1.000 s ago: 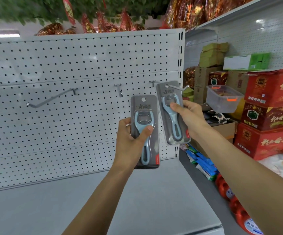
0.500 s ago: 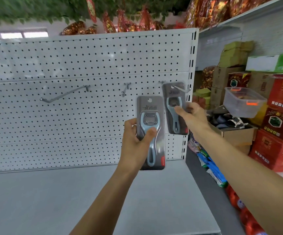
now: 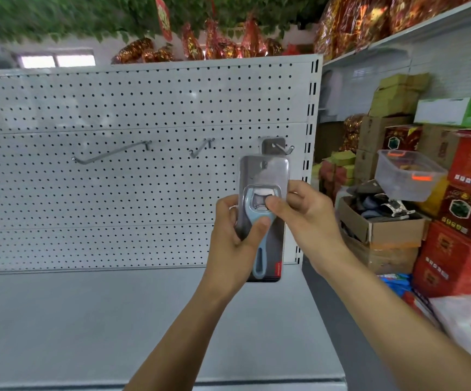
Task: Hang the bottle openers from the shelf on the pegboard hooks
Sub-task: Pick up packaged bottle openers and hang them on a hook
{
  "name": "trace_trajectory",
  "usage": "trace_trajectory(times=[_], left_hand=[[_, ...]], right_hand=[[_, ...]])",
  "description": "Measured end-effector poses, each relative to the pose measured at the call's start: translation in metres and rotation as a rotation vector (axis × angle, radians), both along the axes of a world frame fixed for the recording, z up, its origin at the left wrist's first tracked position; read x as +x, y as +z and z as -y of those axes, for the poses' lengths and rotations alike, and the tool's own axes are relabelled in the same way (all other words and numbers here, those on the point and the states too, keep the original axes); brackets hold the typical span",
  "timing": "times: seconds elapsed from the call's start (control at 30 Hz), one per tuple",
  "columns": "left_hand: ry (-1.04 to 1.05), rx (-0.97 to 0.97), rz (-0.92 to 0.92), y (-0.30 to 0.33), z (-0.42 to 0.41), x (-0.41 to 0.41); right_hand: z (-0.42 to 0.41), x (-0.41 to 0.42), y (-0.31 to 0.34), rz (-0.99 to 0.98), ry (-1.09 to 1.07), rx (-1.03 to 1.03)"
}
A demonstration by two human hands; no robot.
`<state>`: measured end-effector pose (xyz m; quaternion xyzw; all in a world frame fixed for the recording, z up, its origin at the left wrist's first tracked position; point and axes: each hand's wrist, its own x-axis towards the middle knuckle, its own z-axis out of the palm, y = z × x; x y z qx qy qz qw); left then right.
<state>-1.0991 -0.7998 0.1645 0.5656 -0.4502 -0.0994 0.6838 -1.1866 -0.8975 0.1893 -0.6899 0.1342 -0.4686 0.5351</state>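
A packaged blue bottle opener (image 3: 264, 190) on a grey card is upright in front of the white pegboard (image 3: 115, 103). My left hand (image 3: 233, 241) grips its lower half, thumb across the handle. My right hand (image 3: 306, 218) pinches its right side, thumb on the opener's metal head. Behind it, a second carded bottle opener (image 3: 269, 146) hangs on the right hook (image 3: 285, 149); only its top shows. The middle hook (image 3: 200, 149) and the long left hook (image 3: 110, 152) are bare.
A grey shelf (image 3: 101, 320) lies below the pegboard. To the right stand stacked red boxes (image 3: 465, 221), cardboard cartons (image 3: 381, 230) and a clear plastic tub (image 3: 406, 173). Green foliage and red foil packs hang above the board.
My right hand has let go of the opener now hanging on the right hook and come back to grip the package in my left hand. The view has shifted left and closer.
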Motion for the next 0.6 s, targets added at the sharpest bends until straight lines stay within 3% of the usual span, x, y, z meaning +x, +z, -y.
trace_trajectory(times=[0.27, 0.6], left_hand=[[0.006, 0.0, 0.149, 0.005, 0.004, -0.017], [0.19, 0.155, 0.322, -0.002, 0.01, -0.004]], right_hand=[[0.003, -0.026, 0.009, 0.106, -0.1, -0.095], [0.022, -0.02, 0.017, 0.073, -0.116, -0.007]])
